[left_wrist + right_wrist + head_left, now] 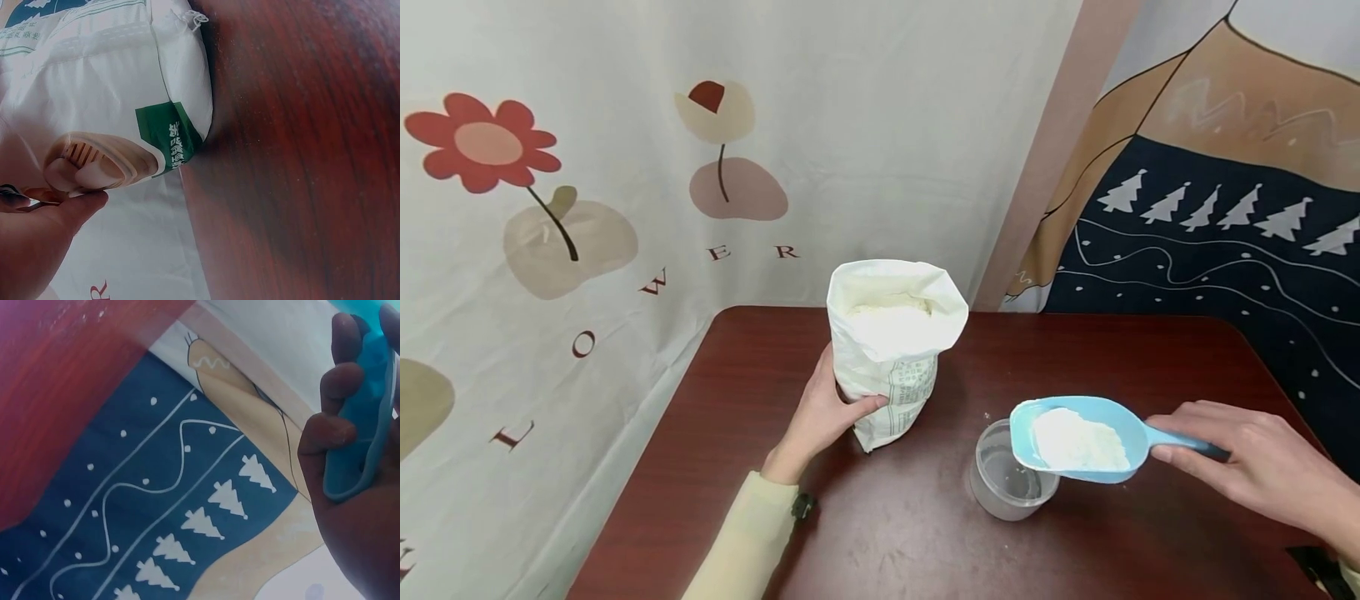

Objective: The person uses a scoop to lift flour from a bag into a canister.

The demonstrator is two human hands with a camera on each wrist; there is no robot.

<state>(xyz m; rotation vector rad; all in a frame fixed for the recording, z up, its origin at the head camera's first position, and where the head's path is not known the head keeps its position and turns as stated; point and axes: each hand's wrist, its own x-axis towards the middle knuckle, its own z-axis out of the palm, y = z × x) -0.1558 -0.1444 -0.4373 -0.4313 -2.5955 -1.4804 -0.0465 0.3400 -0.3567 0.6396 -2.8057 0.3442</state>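
A white bag of flour [913, 383] stands on the table with its top open and white powder showing inside. My left hand [827, 412] grips the bag's lower left side, thumb across the front; in the left wrist view the bag's printed side [94, 94] shows. My right hand [1255, 458] holds a light blue scoop [1120, 479] by its handle, fingers curled round it in the right wrist view [359, 444]. The scoop is held level with a heap of white flour [1078, 442] in it. Its front overlaps the rim of a clear round plastic tub [1007, 492].
The dark red-brown wooden table [910, 550] carries faint white specks near the tub. Behind it hangs a pale curtain [887, 150] with printed flowers and letters. To the right is a cloth [1210, 242] with white trees on dark blue.
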